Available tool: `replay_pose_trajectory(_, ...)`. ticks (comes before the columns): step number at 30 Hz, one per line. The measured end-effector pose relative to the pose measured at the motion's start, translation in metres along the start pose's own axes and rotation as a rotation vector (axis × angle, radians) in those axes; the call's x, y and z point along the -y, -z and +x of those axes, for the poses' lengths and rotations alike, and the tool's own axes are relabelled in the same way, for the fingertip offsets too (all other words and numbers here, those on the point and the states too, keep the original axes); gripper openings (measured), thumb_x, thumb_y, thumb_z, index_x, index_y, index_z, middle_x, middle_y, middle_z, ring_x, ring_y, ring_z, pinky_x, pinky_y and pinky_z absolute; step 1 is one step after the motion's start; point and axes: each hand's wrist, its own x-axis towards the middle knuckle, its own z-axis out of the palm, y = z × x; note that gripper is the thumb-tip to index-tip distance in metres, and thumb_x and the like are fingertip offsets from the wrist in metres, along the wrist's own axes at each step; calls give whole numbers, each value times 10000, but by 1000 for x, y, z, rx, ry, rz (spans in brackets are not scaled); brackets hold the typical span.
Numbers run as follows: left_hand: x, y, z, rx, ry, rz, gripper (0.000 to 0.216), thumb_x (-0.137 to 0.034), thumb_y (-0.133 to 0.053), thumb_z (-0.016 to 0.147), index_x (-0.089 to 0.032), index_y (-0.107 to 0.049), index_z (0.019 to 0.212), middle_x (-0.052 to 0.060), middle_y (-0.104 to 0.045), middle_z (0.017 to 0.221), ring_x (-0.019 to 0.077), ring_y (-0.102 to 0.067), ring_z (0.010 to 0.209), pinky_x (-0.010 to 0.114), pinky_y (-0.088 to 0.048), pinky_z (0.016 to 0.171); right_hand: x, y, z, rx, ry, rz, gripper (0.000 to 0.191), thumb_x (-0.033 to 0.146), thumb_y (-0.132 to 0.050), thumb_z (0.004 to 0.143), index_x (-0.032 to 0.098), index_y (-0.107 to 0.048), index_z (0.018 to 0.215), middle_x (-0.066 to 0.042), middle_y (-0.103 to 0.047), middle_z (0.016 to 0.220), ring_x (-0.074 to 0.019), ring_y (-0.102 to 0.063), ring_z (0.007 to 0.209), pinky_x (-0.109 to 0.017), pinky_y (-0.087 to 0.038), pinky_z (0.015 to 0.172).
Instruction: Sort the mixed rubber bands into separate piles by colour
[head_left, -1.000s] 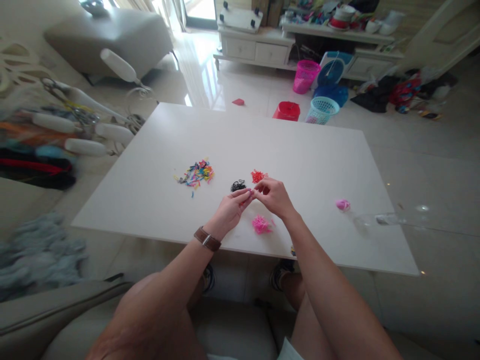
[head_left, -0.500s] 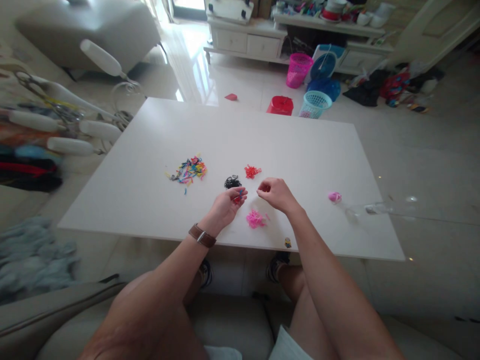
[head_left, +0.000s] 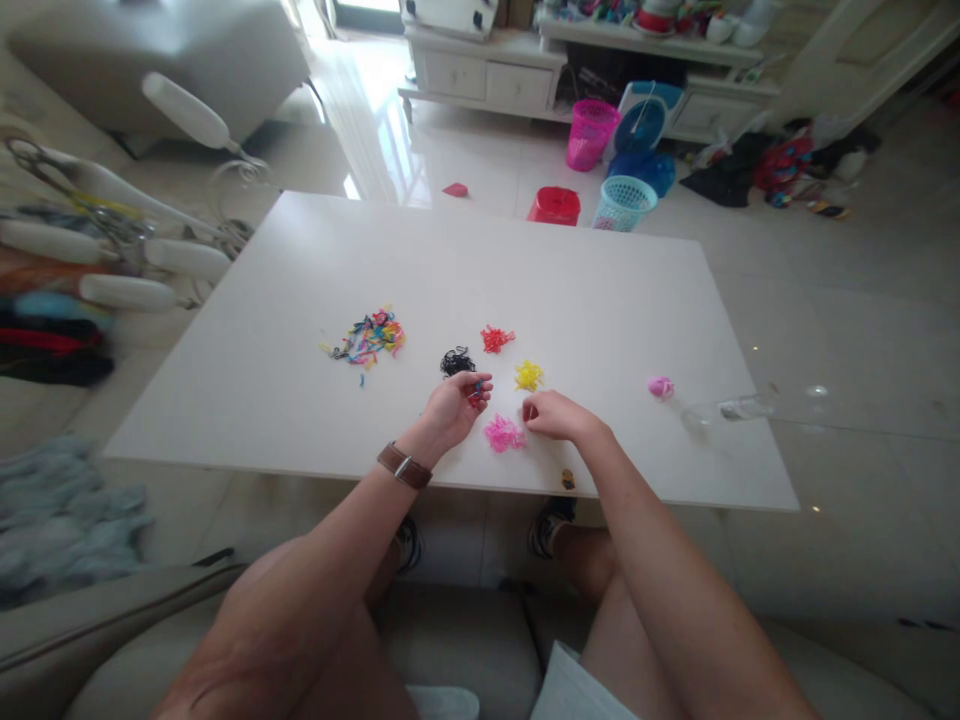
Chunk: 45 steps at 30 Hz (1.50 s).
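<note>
My left hand (head_left: 454, 408) is palm up with its fingers curled around a few small red and blue pieces, which look like rubber bands. Just behind it lies a black pile of bands (head_left: 456, 361). My right hand (head_left: 553, 414) hovers at the right edge of a pink pile (head_left: 504, 434), thumb and fingers pinched together; what they hold, if anything, is too small to make out. A yellow pile (head_left: 529, 376) sits just beyond my right hand, and a red pile (head_left: 496, 339) lies further back. To the left is a mixed-colour heap of bands (head_left: 373, 338).
On the white table (head_left: 600, 300) a pink object (head_left: 661, 388) lies at the right, near a clear see-through item (head_left: 724, 409). A small yellow figure (head_left: 568, 479) is by the front edge. Baskets (head_left: 625, 203) and a red stool (head_left: 555, 206) stand beyond the table.
My right hand has come down and nearer to me, from above the yellow pile to beside the pink one, uncovering the yellow pile. My left hand stays about where it was.
</note>
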Motion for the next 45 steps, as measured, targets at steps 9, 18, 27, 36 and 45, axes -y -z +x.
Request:
replay_pose_trajectory(9, -2, -2, 1, -43, -2, -42, 181, -75, -471, 882, -67, -651, 860, 150, -712, 819, 160, -703, 718, 206, -565, 635, 11, 9, 2, -31, 16, 61, 222, 68, -585, 788, 140, -723, 946, -82, -757, 968, -157, -655, 840, -208, -438, 696)
replay_pose_trajectory(18, -8, 5, -1, -23, -16, -92, 214, -77, -488, 866, -51, -661, 989, 219, -741, 1003, 235, -749, 934, 272, -606, 797, 15, 10, 9, -190, 41, 152, 145, 85, -581, 792, 163, -696, 833, -43, -699, 769, -152, -609, 703, -250, -424, 661)
replay_pose_trajectory(27, -7, 7, 2, 19, -91, -33, 299, 84, -499, 748, -52, -683, 940, 147, -731, 903, 161, -720, 847, 285, -584, 892, 48, 19, 20, -654, 449, 441, 187, 186, -623, 869, 190, -727, 1023, -35, -647, 951, -119, -596, 736, -258, -482, 730)
replay_pose_trajectory(36, -8, 13, 0, 12, -123, 36, 255, 99, -538, 754, -86, -677, 861, 103, -714, 828, 136, -692, 794, 287, -595, 865, 50, 17, 23, -572, 474, 418, 134, 160, -624, 862, 188, -754, 850, -28, -616, 881, -122, -585, 745, -256, -480, 720)
replay_pose_trajectory(45, -11, 10, 0, 6, -115, -33, 304, 121, -511, 757, -61, -674, 939, 185, -743, 940, 221, -749, 947, 321, -609, 917, 44, 22, 20, -722, 377, 390, 132, 162, -591, 870, 188, -720, 880, -49, -659, 930, -146, -610, 767, -269, -489, 732)
